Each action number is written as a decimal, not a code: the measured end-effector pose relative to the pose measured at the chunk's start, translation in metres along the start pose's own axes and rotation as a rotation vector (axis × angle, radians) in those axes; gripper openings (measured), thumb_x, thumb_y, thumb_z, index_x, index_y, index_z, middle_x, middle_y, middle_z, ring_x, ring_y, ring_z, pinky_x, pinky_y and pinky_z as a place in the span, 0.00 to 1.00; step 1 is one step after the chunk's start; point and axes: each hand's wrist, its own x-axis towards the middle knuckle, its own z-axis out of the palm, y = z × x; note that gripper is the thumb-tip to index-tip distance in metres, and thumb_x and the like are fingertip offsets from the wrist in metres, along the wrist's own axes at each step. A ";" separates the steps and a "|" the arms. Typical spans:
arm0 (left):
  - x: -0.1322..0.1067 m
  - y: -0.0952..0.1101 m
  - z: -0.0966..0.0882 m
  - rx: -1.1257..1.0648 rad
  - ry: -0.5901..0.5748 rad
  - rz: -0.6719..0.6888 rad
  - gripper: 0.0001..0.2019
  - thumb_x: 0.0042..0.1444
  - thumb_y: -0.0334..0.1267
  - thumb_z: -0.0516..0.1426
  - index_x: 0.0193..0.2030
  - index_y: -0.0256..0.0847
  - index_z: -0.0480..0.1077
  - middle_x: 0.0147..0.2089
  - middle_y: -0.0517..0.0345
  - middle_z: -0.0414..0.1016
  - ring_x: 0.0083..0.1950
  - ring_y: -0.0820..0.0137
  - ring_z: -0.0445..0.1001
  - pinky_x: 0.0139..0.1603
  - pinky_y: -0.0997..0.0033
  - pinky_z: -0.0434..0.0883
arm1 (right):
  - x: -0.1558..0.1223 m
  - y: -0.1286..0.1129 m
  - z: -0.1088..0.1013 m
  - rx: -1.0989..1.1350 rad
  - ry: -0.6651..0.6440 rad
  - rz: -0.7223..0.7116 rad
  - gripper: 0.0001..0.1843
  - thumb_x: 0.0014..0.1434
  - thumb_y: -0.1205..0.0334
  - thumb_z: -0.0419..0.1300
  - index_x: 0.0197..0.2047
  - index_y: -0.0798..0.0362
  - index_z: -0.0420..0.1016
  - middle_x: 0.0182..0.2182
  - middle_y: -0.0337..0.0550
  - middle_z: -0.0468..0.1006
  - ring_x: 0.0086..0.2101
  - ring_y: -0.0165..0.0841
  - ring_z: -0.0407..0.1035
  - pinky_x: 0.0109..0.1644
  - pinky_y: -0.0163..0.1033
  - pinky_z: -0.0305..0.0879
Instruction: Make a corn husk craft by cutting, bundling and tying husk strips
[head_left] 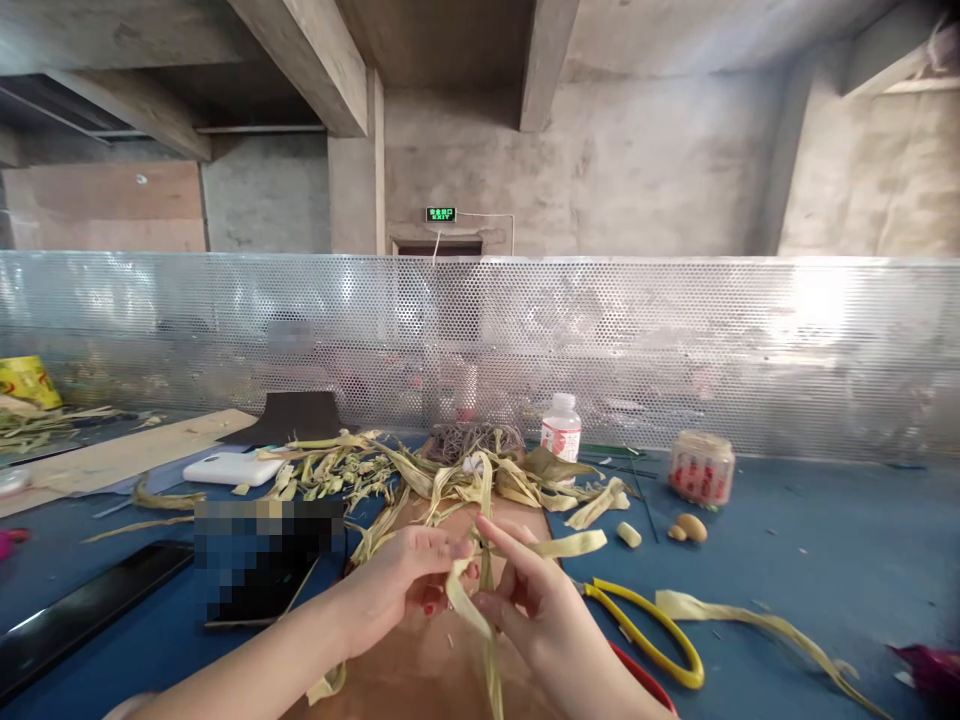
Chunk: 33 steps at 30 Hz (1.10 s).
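Left hand [435, 568] and right hand [529, 592] grasp husk strips [470, 612] between them, fingertips opposed, apparently to steady the work.

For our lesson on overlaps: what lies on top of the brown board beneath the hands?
Dried leaf strips lie across the brown board. The left hand and right hand hold another strip above it. What the leaves and hands cover cannot be seen.

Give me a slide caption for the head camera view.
Left hand and right hand hold pale dried strips above a brown board.
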 end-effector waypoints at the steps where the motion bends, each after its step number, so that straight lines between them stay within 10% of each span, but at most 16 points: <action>1: 0.000 0.000 0.000 -0.005 -0.009 -0.011 0.16 0.51 0.48 0.59 0.24 0.36 0.71 0.20 0.60 0.64 0.23 0.77 0.56 0.26 0.73 0.52 | -0.001 0.000 0.000 -0.001 0.002 -0.003 0.31 0.51 0.68 0.59 0.60 0.46 0.65 0.27 0.35 0.63 0.23 0.25 0.55 0.32 0.33 0.61; 14: 0.000 0.001 0.004 -0.307 0.031 -0.106 0.09 0.45 0.38 0.65 0.25 0.36 0.71 0.24 0.62 0.65 0.25 0.79 0.62 0.25 0.78 0.55 | -0.002 0.008 0.007 0.175 -0.038 -0.007 0.36 0.49 0.66 0.61 0.61 0.42 0.61 0.51 0.45 0.61 0.25 0.21 0.57 0.32 0.32 0.63; 21: 0.001 -0.002 0.004 -0.202 0.155 -0.078 0.10 0.44 0.37 0.66 0.26 0.36 0.70 0.26 0.61 0.68 0.29 0.78 0.66 0.26 0.79 0.56 | -0.003 -0.001 -0.003 0.303 -0.034 0.069 0.34 0.51 0.64 0.60 0.62 0.46 0.60 0.43 0.43 0.67 0.30 0.24 0.61 0.39 0.33 0.65; 33: -0.001 -0.002 0.010 -0.104 0.167 0.014 0.12 0.47 0.41 0.64 0.37 0.40 0.73 0.31 0.59 0.73 0.35 0.69 0.72 0.39 0.69 0.68 | -0.003 0.009 0.005 0.397 -0.129 0.073 0.37 0.48 0.66 0.62 0.61 0.42 0.61 0.60 0.45 0.56 0.32 0.24 0.64 0.42 0.35 0.65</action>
